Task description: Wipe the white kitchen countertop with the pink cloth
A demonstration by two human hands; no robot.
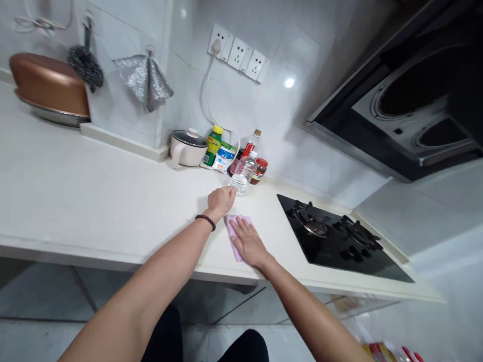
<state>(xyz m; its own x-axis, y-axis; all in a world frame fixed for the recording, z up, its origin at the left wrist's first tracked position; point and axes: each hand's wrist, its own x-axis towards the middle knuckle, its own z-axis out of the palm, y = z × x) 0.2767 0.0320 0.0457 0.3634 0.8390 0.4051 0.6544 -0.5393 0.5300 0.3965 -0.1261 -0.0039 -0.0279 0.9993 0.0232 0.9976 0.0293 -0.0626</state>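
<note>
Far left, a copper-coloured pan (pixel 51 85) lay upside down on the white countertop (pixel 113 201), with a wire scrubber (pixel 86 66) and a silver cloth (pixel 145 78) hanging on the wall beside it. Next came the pale pot (pixel 188 148) under its glass lid, then a green bottle (pixel 214 146) with a yellow cap and label, and a white-and-blue packet (pixel 224 158), all their print too small to read. And here was the left hand (pixel 221 200), arm stretched well forward, beaded bracelet (pixel 206 221) at the wrist, fingers curled tight around the lower end of a clear plastic bottle (pixel 246 170), fingertips hidden. Just to its right and nearer the edge, the right hand (pixel 249 244) lay palm down, wrist low, fingers extended and slightly spread, pressing the pink cloth (pixel 229 227) flat to the counter. Behind the clear bottle showed a red-labelled bottle (pixel 249 147); beside it, a red-lidded jar (pixel 259 172), its label unreadable too. Further right sat the black gas hob (pixel 298 241), below the range hood (pixel 339 120).
</note>
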